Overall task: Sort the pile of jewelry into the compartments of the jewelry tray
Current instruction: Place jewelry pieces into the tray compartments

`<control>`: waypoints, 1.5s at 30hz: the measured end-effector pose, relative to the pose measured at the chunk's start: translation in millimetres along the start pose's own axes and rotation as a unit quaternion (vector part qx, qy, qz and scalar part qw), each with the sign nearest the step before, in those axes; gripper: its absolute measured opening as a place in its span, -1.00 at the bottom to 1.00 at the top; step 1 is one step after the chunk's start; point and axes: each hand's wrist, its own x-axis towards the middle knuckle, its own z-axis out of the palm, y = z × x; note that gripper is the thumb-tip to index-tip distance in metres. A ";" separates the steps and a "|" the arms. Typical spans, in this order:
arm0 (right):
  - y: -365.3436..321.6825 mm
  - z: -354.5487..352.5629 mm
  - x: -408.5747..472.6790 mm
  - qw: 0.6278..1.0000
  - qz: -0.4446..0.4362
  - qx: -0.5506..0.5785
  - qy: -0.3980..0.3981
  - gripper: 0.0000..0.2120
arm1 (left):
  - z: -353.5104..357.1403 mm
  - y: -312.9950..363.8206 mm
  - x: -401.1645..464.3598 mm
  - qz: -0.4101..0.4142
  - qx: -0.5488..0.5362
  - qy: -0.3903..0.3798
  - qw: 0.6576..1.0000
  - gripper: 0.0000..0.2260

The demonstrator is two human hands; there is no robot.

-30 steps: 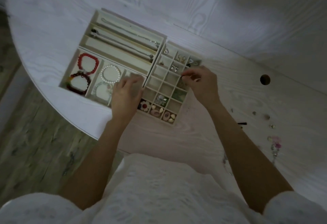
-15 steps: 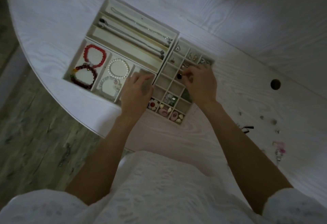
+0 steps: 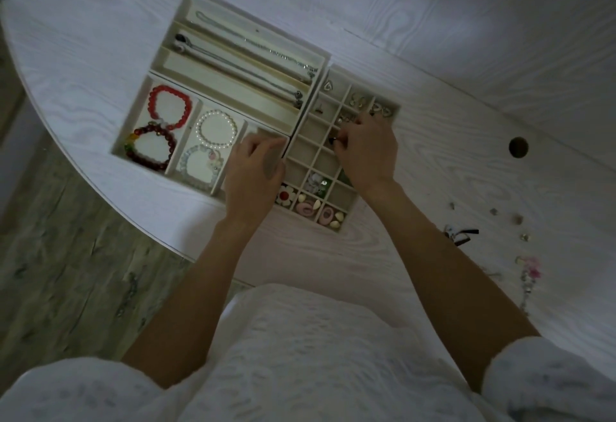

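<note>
A cream jewelry tray [image 3: 173, 23] lies on the white table. Its long slots hold chain necklaces [image 3: 240, 64]. Square sections hold a red bead bracelet [image 3: 169, 109], a dark bead bracelet [image 3: 150, 147] and a pearl bracelet [image 3: 216, 130]. A small-cell grid [image 3: 308, 150] on the right holds earrings and a flower piece [image 3: 285, 195]. My right hand [image 3: 366, 151] hovers over the grid's middle cells and pinches a small dark piece [image 3: 332, 139] at its fingertips. My left hand [image 3: 254, 176] rests flat on the tray beside the grid's left wall.
Loose small jewelry [image 3: 518, 220] lies scattered on the table at the right, with a black bow piece [image 3: 461, 235] and a pink charm chain [image 3: 530, 275]. A round hole [image 3: 518, 147] pierces the tabletop. The table's curved edge runs at the left, floor below.
My right hand slid a little left over the grid, and a small dark piece now shows at its fingertips. The left hand stayed on the tray.
</note>
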 end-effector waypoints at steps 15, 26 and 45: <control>0.9 4.4 0.0 0.997 -0.018 -0.075 0.014 -0.86 | -2.6 0.8 -0.1 0.005 -0.008 0.002 1.000 -0.70; -4.2 4.2 3.5 1.000 -0.006 -0.002 0.003 -0.81 | -2.5 2.4 -0.8 -0.005 -0.011 0.003 1.000 -0.73; 2.4 -4.5 -11.4 0.985 0.049 0.163 0.029 -0.84 | -0.2 12.2 -7.6 0.106 0.025 0.019 0.994 -0.71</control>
